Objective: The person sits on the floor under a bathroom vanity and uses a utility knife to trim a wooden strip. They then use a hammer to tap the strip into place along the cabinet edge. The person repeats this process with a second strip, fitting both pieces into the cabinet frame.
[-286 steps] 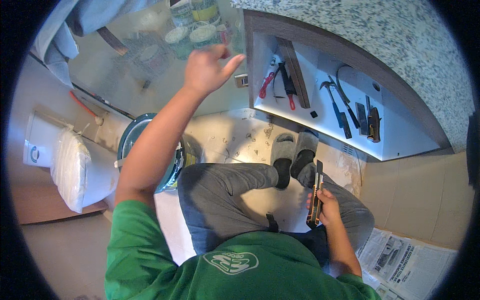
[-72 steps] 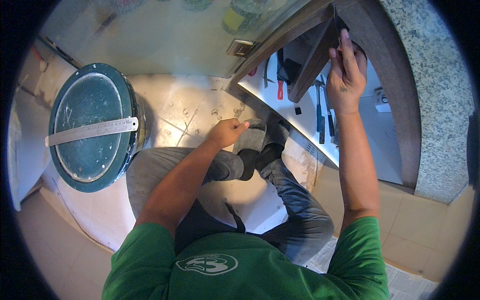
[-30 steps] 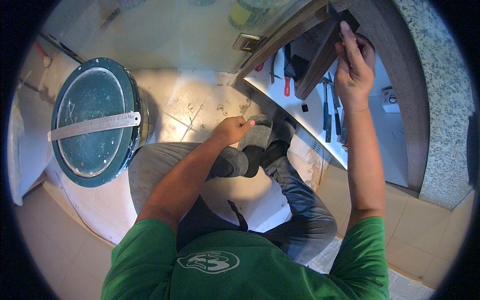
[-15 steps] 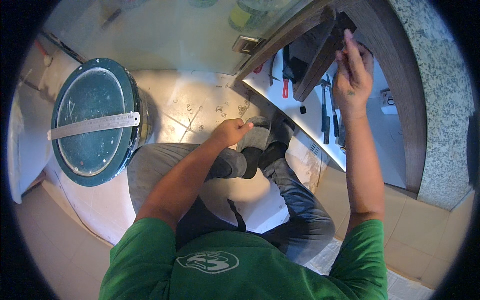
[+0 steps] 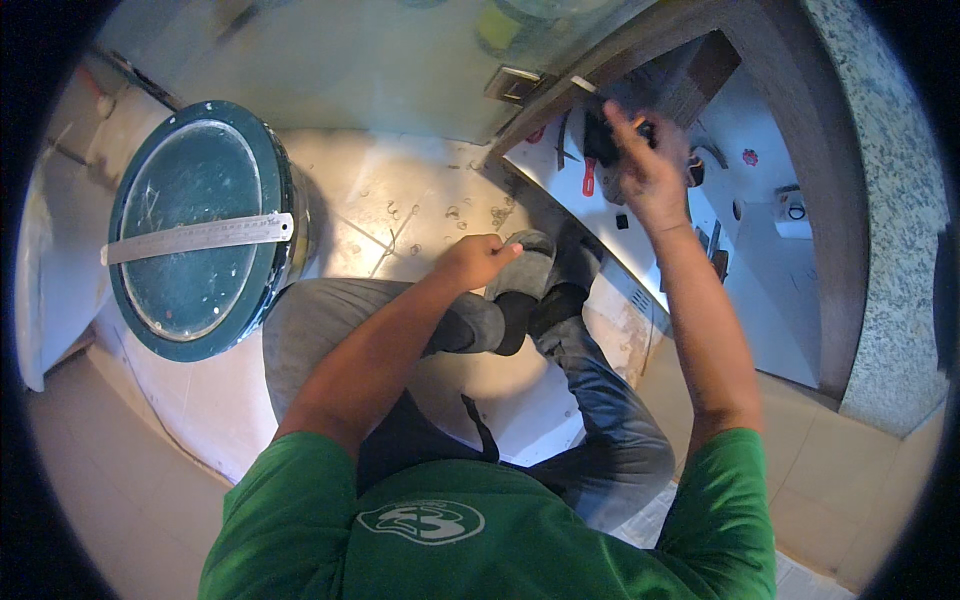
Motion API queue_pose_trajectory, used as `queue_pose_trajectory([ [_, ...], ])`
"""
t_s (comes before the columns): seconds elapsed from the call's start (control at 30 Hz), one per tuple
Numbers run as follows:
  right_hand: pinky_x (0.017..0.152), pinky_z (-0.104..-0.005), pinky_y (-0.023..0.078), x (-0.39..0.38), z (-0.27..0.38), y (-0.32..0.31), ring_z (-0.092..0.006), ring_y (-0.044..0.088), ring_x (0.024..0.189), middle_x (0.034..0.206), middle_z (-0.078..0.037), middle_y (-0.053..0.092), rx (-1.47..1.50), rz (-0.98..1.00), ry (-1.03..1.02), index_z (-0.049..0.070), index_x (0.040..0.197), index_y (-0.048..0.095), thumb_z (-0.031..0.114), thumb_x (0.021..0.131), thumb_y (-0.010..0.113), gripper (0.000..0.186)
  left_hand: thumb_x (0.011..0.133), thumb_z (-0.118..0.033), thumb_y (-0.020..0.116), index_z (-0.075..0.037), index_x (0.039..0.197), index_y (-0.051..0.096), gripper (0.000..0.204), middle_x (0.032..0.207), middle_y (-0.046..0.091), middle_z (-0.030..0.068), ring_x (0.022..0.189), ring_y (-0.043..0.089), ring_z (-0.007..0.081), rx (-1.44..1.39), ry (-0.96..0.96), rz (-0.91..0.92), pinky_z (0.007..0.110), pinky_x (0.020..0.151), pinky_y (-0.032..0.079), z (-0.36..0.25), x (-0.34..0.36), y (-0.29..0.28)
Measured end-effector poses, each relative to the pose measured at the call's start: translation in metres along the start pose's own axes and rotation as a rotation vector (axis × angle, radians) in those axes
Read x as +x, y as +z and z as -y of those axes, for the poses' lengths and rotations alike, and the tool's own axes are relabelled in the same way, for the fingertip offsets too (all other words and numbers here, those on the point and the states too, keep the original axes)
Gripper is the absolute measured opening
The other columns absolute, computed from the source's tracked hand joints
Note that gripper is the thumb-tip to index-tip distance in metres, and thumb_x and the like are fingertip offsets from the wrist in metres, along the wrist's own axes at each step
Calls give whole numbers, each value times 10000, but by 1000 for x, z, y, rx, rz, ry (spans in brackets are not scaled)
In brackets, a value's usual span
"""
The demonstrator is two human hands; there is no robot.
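Note:
My right hand [image 5: 655, 178] is over the cabinet opening, slightly blurred, its fingers closed on a slim tool [image 5: 584, 86] with a pale tip. Black and orange parts show at the fingers; the tool's exact kind is unclear. Behind that hand, a dark wooden bar [image 5: 706, 82] slants inside the cabinet. My left hand [image 5: 474, 263] is closed with the thumb on top, beside my grey slipper [image 5: 527, 262]; what it holds, if anything, is hidden. A red-handled tool [image 5: 588, 177] lies near my right hand on the white cabinet floor [image 5: 765, 300].
At the left, a steel ruler [image 5: 200, 238] lies across the green lid [image 5: 185, 300] of a bucket. Curled shavings [image 5: 455, 213] litter the tiled floor. The cabinet's wooden frame [image 5: 832, 230] borders a speckled stone edge [image 5: 895, 200]. A small white box [image 5: 793, 213] stands inside.
My right hand has come down and left from the upper part of the wooden bar, and a pale-tipped tool now shows in it. My left hand stays beside the slipper.

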State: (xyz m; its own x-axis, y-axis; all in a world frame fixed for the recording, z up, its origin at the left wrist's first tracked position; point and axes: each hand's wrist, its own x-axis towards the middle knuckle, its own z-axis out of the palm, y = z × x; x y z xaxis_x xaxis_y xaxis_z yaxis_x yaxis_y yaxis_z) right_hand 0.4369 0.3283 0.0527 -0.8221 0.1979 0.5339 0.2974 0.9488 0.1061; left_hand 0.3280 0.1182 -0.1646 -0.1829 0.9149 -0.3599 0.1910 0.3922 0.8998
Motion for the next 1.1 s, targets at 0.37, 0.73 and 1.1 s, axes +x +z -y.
queue_pose_trajectory([
  [0.37,895,-449,521,-78,28,83,-368,639,1008,1156,-139,639,229,505,137,291,1407,609,15,843,679,632,973,-536,627,4,900,701,550,768,678,196,729,668,301,48,34,-21,413,731,528,9,0,3],
  [0.73,881,-447,516,-76,26,124,-372,624,1016,1101,-145,651,319,510,234,167,1335,642,78,905,666,439,972,-532,624,2,908,702,543,785,686,203,743,680,303,30,40,15,417,743,530,10,0,2],
  [1.1,898,-448,506,-77,17,147,-350,611,1057,1113,-135,637,306,573,252,208,1367,631,87,901,678,484,971,-508,637,16,896,696,532,747,672,190,697,652,277,6,13,34,414,712,519,8,0,0],
])
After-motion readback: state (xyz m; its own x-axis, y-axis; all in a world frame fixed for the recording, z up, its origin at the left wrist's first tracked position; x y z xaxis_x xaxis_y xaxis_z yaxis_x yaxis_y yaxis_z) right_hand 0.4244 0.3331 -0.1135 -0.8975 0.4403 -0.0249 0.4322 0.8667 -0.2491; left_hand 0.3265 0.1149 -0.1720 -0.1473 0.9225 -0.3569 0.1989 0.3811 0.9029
